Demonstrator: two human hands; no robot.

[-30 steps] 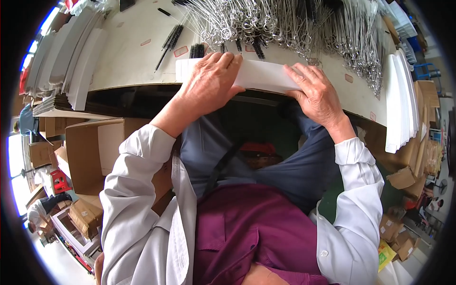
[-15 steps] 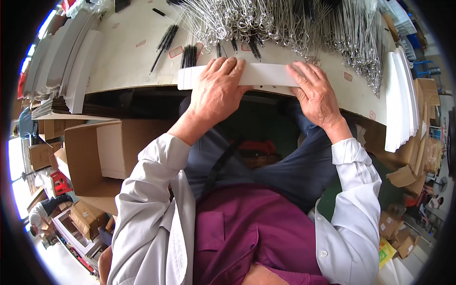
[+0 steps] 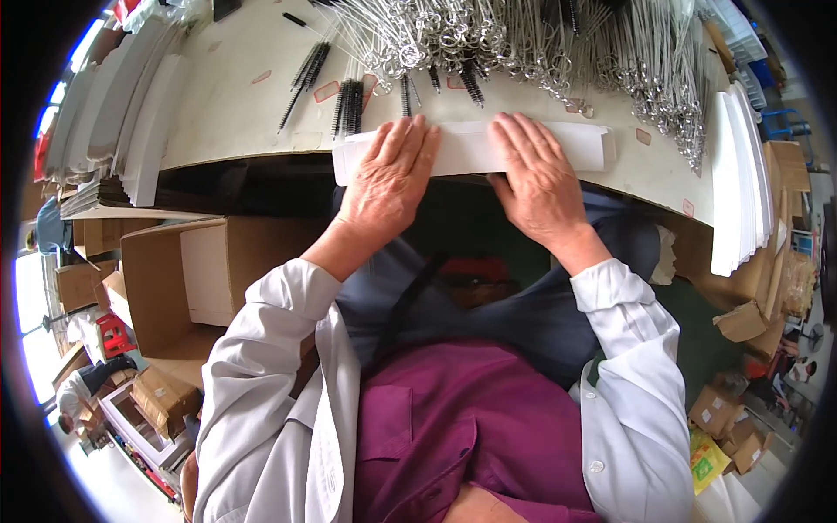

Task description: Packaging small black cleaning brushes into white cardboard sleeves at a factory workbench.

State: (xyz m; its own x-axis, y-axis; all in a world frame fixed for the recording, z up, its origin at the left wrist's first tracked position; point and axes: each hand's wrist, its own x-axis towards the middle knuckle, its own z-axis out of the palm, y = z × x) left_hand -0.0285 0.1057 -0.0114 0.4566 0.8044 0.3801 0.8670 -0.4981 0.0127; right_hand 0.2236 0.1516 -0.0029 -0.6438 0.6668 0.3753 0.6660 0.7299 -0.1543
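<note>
White flat carton blank (image 3: pixel 471 146) lies lengthwise at the near edge of the table (image 3: pixel 235 113), w/ left hand (image 3: pixel 390 179) and right hand (image 3: pixel 534 170) both open, palms flat, pressing it down. Looks early: blank is flat, nothing loaded. Wire-handled brushes (image 3: pixel 488 39) are heaped behind, a few black-tipped ones (image 3: pixel 349 105) just beside; more blanks (image 3: pixel 737 174) stacked at right.
</note>
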